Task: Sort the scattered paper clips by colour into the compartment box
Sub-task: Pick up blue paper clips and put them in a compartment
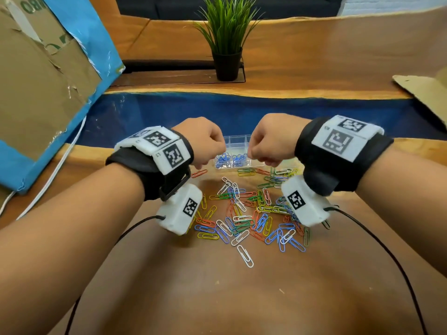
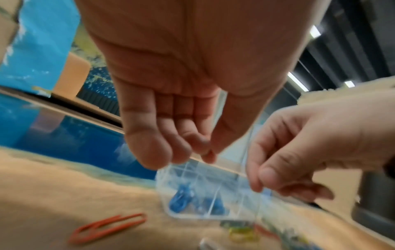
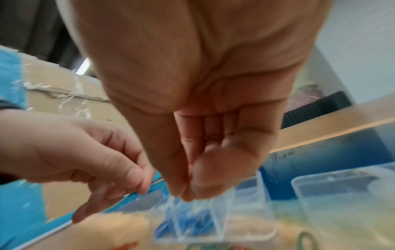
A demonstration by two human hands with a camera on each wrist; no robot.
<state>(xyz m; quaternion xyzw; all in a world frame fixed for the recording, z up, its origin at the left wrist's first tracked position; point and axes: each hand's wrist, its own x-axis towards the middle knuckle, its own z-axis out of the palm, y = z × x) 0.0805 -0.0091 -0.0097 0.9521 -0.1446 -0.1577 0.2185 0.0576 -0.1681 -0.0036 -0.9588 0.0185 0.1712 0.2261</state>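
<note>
Above the clear plastic compartment box (image 1: pixel 235 153), at twelve o'clock from the scattered heap of coloured wire paper clips (image 1: pixel 251 213), both hands hover close together, fingers pointing down. Blue clips (image 1: pixel 232 158) already fill the two nearest compartments; the farther cells look empty. On the left hand (image 1: pixel 203 141) thumb and fingertips are drawn together over the box, and the right hand (image 1: pixel 271 142) shows the same pinch; the wrist views are too blurred to tell whether either pinch carries a clip, so I cannot say what, if anything, they hold. My reading is that this is a drop into the blue cells. To do it well, lower the fingertips just inside the dividers before parting them, so a light clip cannot bounce into a neighbouring cell. A lone red paper clip (image 1: pixel 199 173) lies at nine o'clock from the box corner, with more clips just beside the front wall; keep wrists high so the strapped cameras do not sweep the heap.
</note>
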